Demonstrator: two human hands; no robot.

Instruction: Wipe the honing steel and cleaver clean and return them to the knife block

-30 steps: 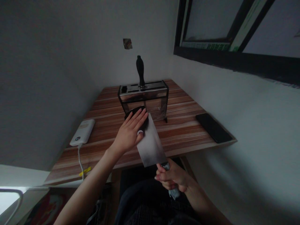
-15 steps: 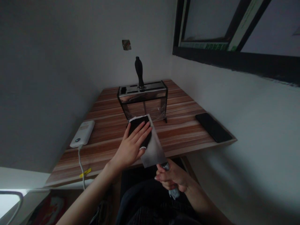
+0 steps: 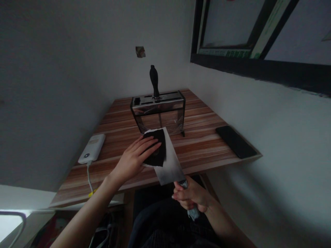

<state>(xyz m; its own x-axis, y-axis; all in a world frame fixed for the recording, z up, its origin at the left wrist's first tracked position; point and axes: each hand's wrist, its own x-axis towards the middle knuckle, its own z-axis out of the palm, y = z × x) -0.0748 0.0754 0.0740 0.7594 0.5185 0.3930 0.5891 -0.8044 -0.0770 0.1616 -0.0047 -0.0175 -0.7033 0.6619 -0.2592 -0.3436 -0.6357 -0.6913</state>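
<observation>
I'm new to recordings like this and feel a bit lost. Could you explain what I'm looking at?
There is no machine here: these are a person's two bare hands, seen by a camera worn on the head, looking forward and down. The right hand grips the handle of a broad-bladed cleaver. The left hand lies with its fingers over a black sheet, which overlaps the blade. On the wood-patterned table stands a clear-sided knife block with a black handle rising from it. A white device with a cable lies left, a dark phone right.
</observation>
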